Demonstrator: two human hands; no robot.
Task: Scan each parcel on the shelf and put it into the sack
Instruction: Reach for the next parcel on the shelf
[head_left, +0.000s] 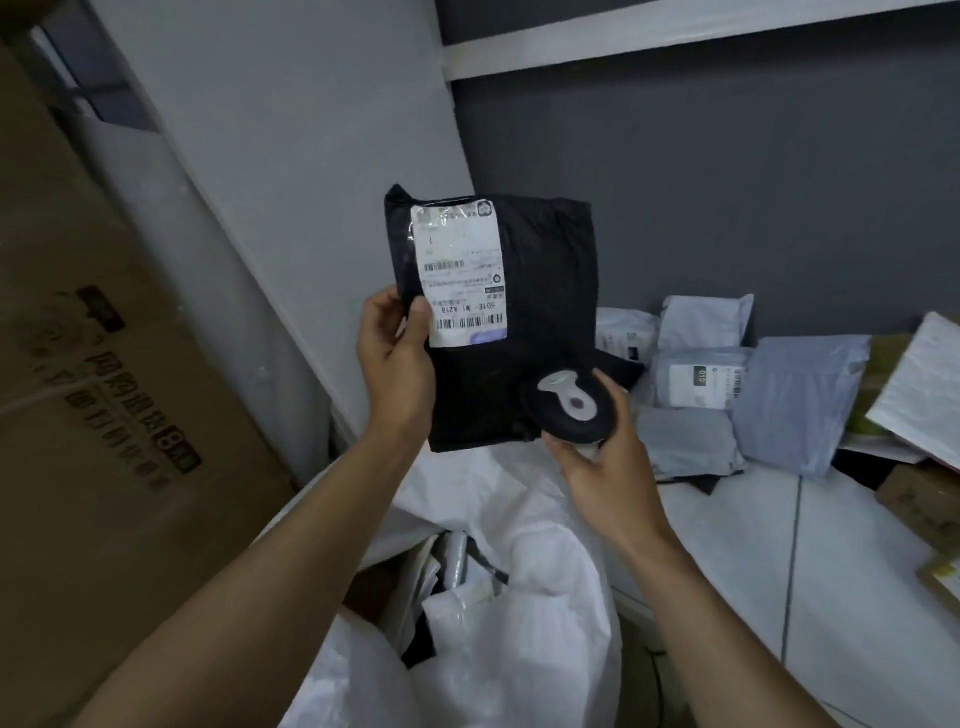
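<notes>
Scan step: left hand (397, 358) pinches the black plastic mailer parcel (524, 322) label-up, right hand (597, 457) grips the round black scanner (569, 410); next, aim at the barcode.

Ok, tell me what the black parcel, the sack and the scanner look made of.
The black parcel looks like thin plastic film, probably a poly mailer: dull sheen, fine creases. The sack is white and slumps in soft folds, likely woven plastic, though no weave shows. The scanner seems rigid moulded plastic: matt black body, pale grey inset.
</notes>
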